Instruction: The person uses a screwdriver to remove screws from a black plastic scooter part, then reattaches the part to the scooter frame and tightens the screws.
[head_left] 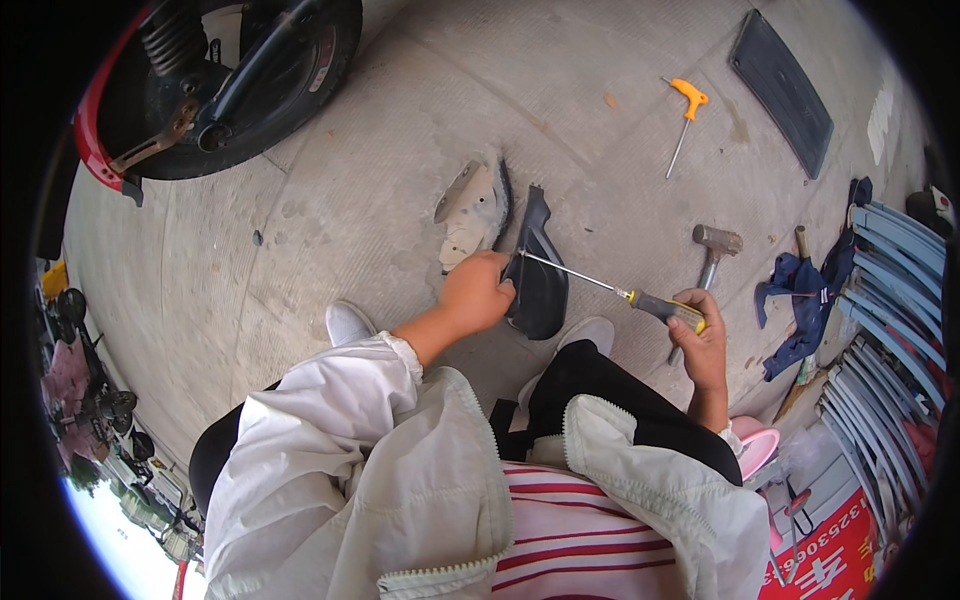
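Black cover (541, 290) between the hands, long way pointing off from the body
Left hand (478, 292) is nearer, pinching its left edge; right hand (703, 342) is off right, gripping a screwdriver (656, 307) angled across, above the floor (580, 130).

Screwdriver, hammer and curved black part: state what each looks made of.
Screwdriver: shaft probably bright steel, given its glint; black-and-yellow handle likely plastic or rubber, duller.
Hammer: dull, brownish head, probably worn metal; sheen suggests a metal handle.
Curved black part: probably moulded plastic, semi-matte, judging by its smooth curves.
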